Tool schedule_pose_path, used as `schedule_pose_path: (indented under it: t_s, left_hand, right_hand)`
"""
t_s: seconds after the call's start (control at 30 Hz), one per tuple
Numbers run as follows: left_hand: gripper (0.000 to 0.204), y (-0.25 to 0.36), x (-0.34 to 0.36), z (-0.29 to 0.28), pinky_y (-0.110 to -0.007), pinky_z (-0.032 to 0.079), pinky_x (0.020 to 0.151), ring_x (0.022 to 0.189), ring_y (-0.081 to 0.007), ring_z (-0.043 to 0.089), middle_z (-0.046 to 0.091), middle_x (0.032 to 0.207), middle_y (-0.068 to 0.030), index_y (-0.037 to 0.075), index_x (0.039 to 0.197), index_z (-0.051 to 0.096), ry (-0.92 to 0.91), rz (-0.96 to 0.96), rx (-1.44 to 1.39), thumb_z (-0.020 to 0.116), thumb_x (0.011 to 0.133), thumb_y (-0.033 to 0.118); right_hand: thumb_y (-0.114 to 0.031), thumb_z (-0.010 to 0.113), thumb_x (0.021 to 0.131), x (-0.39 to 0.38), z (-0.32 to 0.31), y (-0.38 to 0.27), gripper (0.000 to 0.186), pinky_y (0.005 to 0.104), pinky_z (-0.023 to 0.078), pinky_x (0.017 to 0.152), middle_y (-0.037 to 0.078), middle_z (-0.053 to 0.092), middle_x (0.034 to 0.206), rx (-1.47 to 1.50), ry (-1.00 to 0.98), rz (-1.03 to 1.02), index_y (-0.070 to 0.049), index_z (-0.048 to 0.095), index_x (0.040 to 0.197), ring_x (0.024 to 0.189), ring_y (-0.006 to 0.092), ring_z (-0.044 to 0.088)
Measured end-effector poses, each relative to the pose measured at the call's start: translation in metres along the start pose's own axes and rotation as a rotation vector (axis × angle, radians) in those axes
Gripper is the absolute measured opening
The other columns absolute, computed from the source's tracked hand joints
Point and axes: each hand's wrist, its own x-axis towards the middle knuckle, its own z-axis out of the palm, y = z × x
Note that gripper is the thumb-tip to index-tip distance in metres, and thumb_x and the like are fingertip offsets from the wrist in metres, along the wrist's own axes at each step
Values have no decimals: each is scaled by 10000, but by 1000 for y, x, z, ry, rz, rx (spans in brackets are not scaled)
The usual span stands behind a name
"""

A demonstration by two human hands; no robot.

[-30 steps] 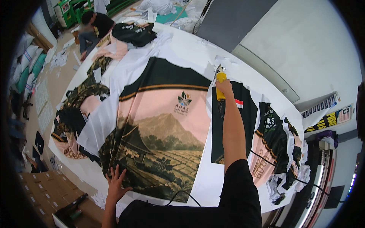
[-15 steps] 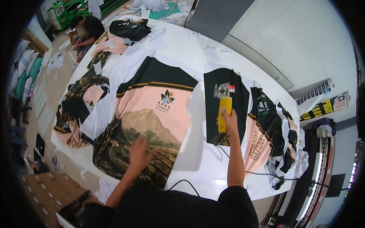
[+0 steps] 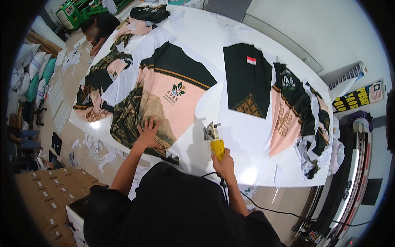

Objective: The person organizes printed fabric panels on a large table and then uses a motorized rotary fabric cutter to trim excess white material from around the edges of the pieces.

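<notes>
Fingers spread, my left hand [image 3: 149, 136] presses on a printed jersey panel [image 3: 186, 109] with a dark green top, orange stripe, pink field, leaf emblem and landscape. My right hand [image 3: 223, 162] grips a yellow electric cloth cutter [image 3: 217, 145], its metal head over the bare white tabletop beside that panel's lower right edge, its cord trailing down and right. Above the cutter lies a dark green piece [image 3: 247, 78] with a small red-and-white flag and a brown patterned corner.
More cut pieces [image 3: 286, 119] lie heaped at the table's right, others [image 3: 96, 88] at its left. A crouching person [image 3: 105, 26] is on the floor at top left, near sacks [image 3: 33, 70]. Cardboard boxes [image 3: 49, 197] stand lower left; long machinery [image 3: 345, 197] lines the right.
My right hand has brought the cutter down from the table's far part to its near part, leftward of the flag piece. My left hand has shifted right across the printed panel.
</notes>
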Motion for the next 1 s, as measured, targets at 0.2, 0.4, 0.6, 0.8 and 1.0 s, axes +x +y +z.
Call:
schedule_pose_path:
  t_s: [0.2,0.4,0.6,0.8,1.0]
  left_hand:
    - [1525,-32,-39,11,-807,126,1115,1535,-536,0,-56,1707,-201,260,1654,77,-25,-11,88,995,449,442]
    - [1419,-36,-24,11,-796,51,1133,1542,-518,5,18,1706,-205,234,1649,133,131,132,-3,944,522,527]
    - [1396,-33,-1,9,-805,59,1127,1536,-528,-13,-16,1702,-204,215,1646,145,39,219,24,942,546,538]
    - [1371,-33,-5,3,-819,67,1113,1529,-545,-21,-21,1702,-204,205,1644,153,24,238,7,947,567,507]
    - [1355,-35,-5,2,-821,65,1111,1529,-547,-19,-17,1702,-203,194,1641,167,40,255,-29,957,572,461]
  right_hand:
    - [-385,673,913,-48,20,6,554,576,540,767,363,668,896,-113,-76,27,63,455,1155,872,545,665]
    - [-357,659,927,-72,59,-19,535,573,532,806,381,647,989,-129,-72,76,60,437,1176,928,542,654]
    - [-340,655,932,-55,85,-43,485,587,529,765,376,645,922,-177,-28,42,57,435,1104,872,547,652]
    - [-322,665,926,-34,92,-67,465,567,546,764,358,650,914,-224,-12,32,62,444,1067,855,532,663]
    - [-315,678,918,-26,89,-69,473,579,539,678,387,648,823,-237,18,-32,68,433,1048,773,551,658]
